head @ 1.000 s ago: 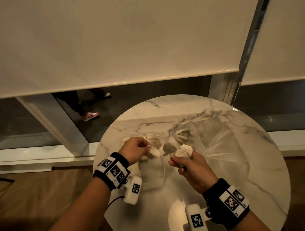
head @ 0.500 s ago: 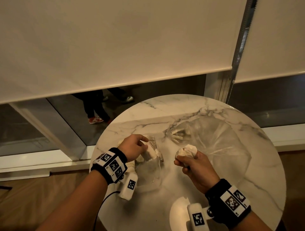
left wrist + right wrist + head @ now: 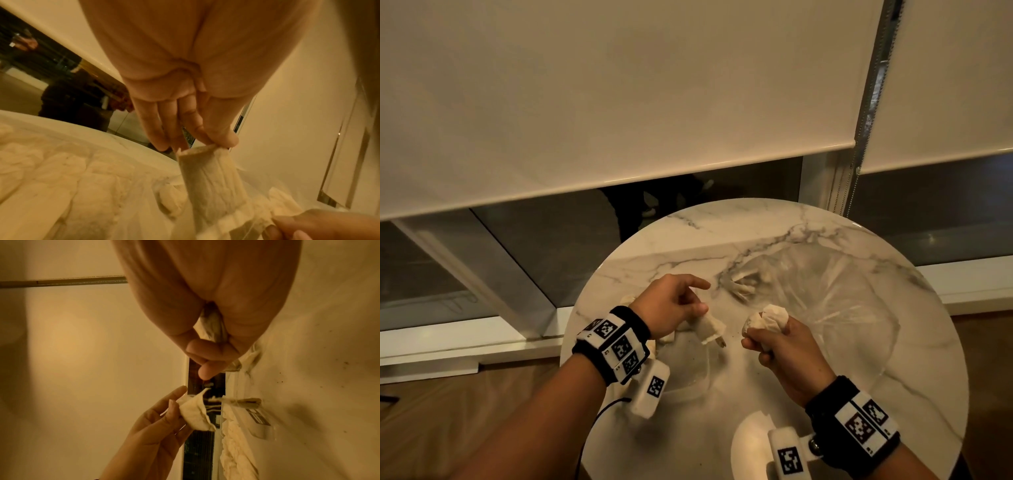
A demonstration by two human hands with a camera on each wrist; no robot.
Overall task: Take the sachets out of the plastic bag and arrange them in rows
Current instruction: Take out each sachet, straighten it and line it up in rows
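On the round marble table (image 3: pixel 791 394), my left hand (image 3: pixel 688 306) pinches the top edge of one pale sachet (image 3: pixel 709 331), which hangs from the fingers (image 3: pixel 218 138) as sachet (image 3: pixel 213 175). My right hand (image 3: pixel 760 337) grips a crumpled bunch of sachets (image 3: pixel 772 317) in its fist, a short gap to the right of the left hand. The clear plastic bag (image 3: pixel 832 301) lies flat behind the right hand, with a few sachets (image 3: pixel 743 289) near its mouth. More sachets (image 3: pixel 61 178) lie side by side on the table under my left wrist.
The table is small, and its edge (image 3: pixel 585 308) lies close to my left wrist. A window with lowered roller blinds (image 3: pixel 619 102) stands behind it. Wooden floor (image 3: pixel 448 411) shows at the left. The bag's label (image 3: pixel 259 417) lies by the laid-out sachets.
My left hand has drawn one sachet away from the right hand's bunch, leftward and toward me. The right hand has kept its grip and stayed about in place.
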